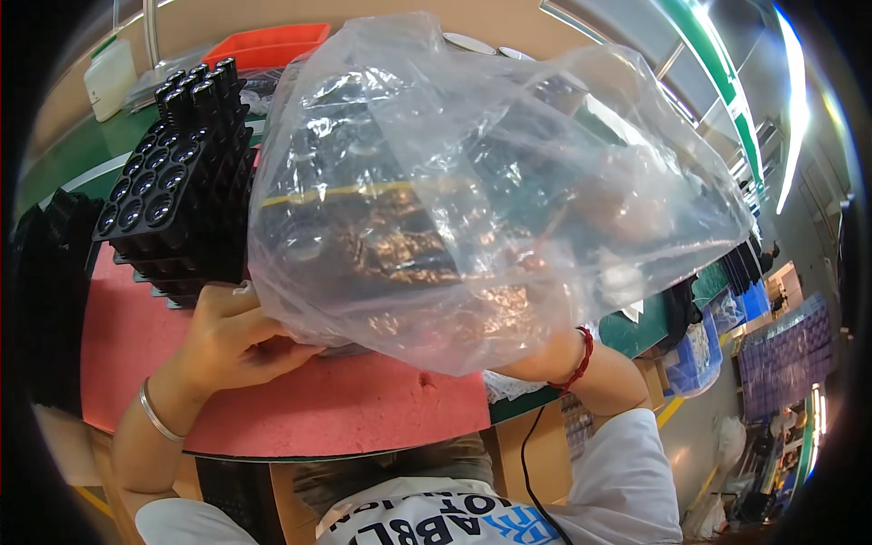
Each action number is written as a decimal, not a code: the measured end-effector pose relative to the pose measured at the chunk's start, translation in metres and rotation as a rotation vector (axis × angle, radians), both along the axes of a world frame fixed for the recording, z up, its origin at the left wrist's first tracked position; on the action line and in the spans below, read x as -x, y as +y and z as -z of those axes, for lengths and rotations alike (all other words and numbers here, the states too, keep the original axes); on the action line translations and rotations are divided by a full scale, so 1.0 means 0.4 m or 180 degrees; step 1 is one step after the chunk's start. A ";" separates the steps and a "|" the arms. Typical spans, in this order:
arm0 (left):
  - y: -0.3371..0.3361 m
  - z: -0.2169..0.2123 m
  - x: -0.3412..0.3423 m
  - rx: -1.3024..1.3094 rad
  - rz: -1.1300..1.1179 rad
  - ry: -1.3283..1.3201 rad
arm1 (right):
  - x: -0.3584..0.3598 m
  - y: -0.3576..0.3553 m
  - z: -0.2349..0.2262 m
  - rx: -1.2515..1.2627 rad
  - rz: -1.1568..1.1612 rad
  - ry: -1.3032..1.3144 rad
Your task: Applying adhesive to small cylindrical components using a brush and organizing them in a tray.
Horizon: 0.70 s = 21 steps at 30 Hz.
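A large clear plastic bag [391, 227] fills the middle of the view. Through its film I see dark, shiny forms and a yellow band [354, 192], too blurred by reflections to name. My left hand [238, 341] pinches the bag's near left edge, with thumb and fingers closed together. My right hand [536, 357] reaches up at the bag's right side. The film covers its fingers, so their hold does not show. Just beyond my left hand stands a stack of black molded trays [154, 195] with round cups. Black cylindrical pieces [195, 95] stand in its far cups.
A red mat [345, 409] lies on the green table [113, 145]. At the back are an orange-red tray [268, 43] and a white bottle [110, 79] with a green cap. More dark trays [59, 254] stand far left. Blue bins [698, 354] are off to the right.
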<state>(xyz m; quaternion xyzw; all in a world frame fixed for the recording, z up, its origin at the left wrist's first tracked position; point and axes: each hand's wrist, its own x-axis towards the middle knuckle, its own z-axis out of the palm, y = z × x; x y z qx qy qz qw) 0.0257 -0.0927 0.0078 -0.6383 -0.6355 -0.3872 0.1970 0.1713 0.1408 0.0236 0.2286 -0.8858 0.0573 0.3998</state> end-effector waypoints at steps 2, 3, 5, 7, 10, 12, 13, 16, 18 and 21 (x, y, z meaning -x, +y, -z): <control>-0.005 0.001 -0.003 0.0339 -0.0053 -0.0314 | -0.001 0.000 -0.022 -0.0161 -0.0057 0.0055; -0.008 0.003 -0.005 0.0680 -0.0109 -0.0632 | 0.001 0.000 -0.030 -0.0320 -0.0117 0.0107; -0.009 0.008 -0.005 0.0732 -0.0089 -0.0921 | 0.005 -0.001 -0.022 -0.0293 -0.0144 0.0127; -0.008 0.008 -0.006 0.0780 -0.0057 -0.1205 | 0.003 -0.001 -0.024 -0.0271 -0.0160 0.0150; -0.009 0.008 -0.003 0.0832 -0.0001 -0.1481 | 0.001 -0.004 -0.033 -0.0397 -0.0195 0.0175; -0.014 0.007 0.001 0.0984 0.0058 -0.1764 | -0.002 -0.007 -0.036 -0.0557 -0.0148 0.0034; -0.017 0.010 0.005 0.0979 0.0055 -0.1762 | -0.002 -0.008 -0.035 -0.0561 -0.0152 0.0036; -0.018 0.017 0.013 0.1065 0.0203 -0.1947 | 0.000 -0.009 -0.028 -0.0505 -0.0156 -0.0018; -0.019 0.014 0.011 0.1121 0.0179 -0.1855 | 0.002 -0.009 -0.023 -0.0471 -0.0186 0.0018; -0.021 0.016 0.011 0.1184 0.0184 -0.1941 | 0.004 -0.007 -0.016 -0.0562 -0.0089 -0.0012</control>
